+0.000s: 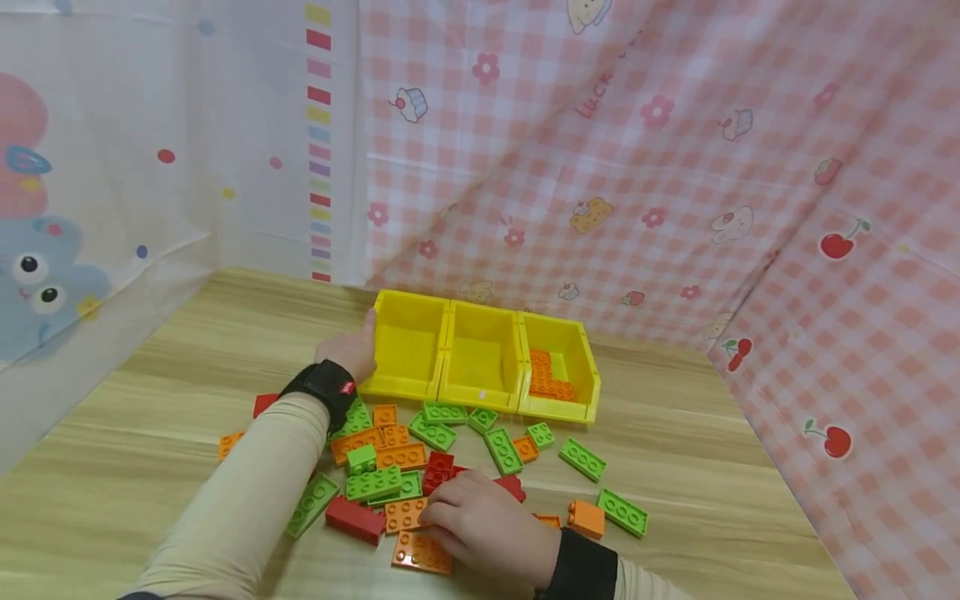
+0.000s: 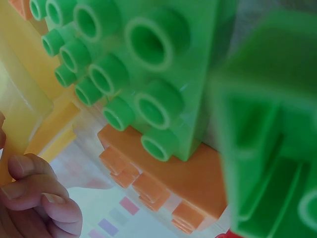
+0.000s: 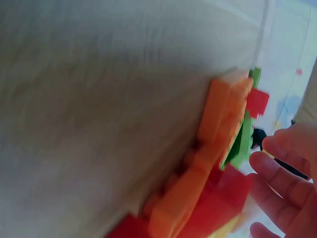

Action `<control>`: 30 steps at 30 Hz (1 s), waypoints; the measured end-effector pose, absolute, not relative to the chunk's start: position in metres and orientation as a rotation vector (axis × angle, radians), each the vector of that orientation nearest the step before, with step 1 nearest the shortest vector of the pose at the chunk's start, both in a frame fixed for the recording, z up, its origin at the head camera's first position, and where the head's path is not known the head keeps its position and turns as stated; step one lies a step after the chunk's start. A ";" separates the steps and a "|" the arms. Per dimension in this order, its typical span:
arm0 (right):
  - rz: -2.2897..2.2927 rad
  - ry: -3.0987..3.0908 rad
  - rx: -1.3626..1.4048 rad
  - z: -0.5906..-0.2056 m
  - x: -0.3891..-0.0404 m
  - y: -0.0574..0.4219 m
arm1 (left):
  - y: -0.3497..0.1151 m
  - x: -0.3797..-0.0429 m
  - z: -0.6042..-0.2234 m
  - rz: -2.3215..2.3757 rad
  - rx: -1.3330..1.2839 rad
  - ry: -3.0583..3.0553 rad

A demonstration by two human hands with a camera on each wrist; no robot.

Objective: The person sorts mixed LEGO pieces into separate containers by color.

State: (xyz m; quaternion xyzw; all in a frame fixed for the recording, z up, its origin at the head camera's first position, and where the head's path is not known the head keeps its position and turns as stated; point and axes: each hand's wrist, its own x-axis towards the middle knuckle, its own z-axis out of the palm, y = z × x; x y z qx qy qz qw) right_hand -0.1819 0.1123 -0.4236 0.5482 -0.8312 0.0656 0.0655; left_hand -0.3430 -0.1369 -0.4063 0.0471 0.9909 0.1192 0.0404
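Observation:
My left hand (image 1: 347, 350) is at the left wall of a yellow three-compartment bin (image 1: 442, 354). Its thumb lies along that wall, and in the left wrist view its curled fingers (image 2: 37, 193) meet the yellow edge. Above the loose bricks is my right hand (image 1: 491, 525), fingers slightly bent and apart with nothing held in them. Under and beside it lie a dark red brick (image 1: 438, 473), an orange brick (image 1: 406, 515) and another orange brick (image 1: 422, 553). The right wrist view has the fingers (image 3: 277, 173) next to a red brick (image 3: 218, 198).
Orange bricks (image 1: 550, 379) lie in the right compartment. Several green bricks (image 1: 503, 451) and orange bricks are scattered before the bin, with a long red brick (image 1: 356, 520) near the front. Patterned cloth walls (image 1: 600, 167) enclose the wooden table (image 1: 697, 467).

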 end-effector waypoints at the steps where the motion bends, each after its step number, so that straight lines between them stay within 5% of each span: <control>1: 0.182 -2.507 1.671 -0.425 -0.181 0.110 | -0.137 -0.343 -0.406 0.365 0.145 3.035; 30: 0.126 -2.639 1.894 -0.431 -0.172 0.098 | -0.138 -0.348 -0.412 0.335 0.157 3.042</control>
